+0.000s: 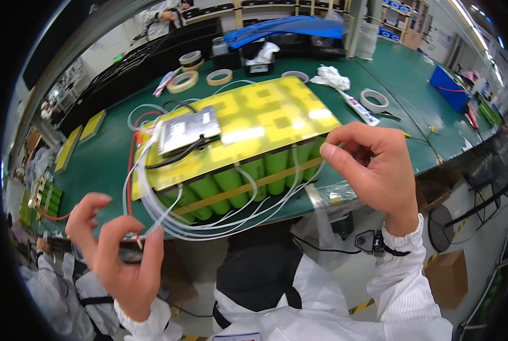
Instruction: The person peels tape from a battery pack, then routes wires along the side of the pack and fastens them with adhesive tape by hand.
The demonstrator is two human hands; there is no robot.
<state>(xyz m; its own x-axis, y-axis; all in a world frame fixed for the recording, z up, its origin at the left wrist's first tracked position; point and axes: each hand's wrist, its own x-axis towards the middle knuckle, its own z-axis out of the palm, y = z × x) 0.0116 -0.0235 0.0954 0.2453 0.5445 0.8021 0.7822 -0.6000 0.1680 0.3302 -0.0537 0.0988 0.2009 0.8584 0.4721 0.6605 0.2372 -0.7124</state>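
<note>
so your left hand (120, 261) is off the table's front edge, fingers curled and spread, thumb apart from the index, with a gold-coloured connector (139, 243) showing in that gap; can't tell if you're touching it. the white wires (144, 182) hang in loose loops, probably so there's slack to reach along the front. the silver box (190, 129) sits flat on the yellow board (271, 108), i guess so its leads can fan out. the battery pack (255, 181) is on the green table (97, 184) between your hands, long side facing you, so both can get at it. that amber band (242, 188) likely keeps the cells snug. your right hand (379, 170) is at the near right corner, thumb and index tips together; can't tell if a wire end's pinched there. the squeeze tube (361, 109) lies behind it, out of the way.
</note>
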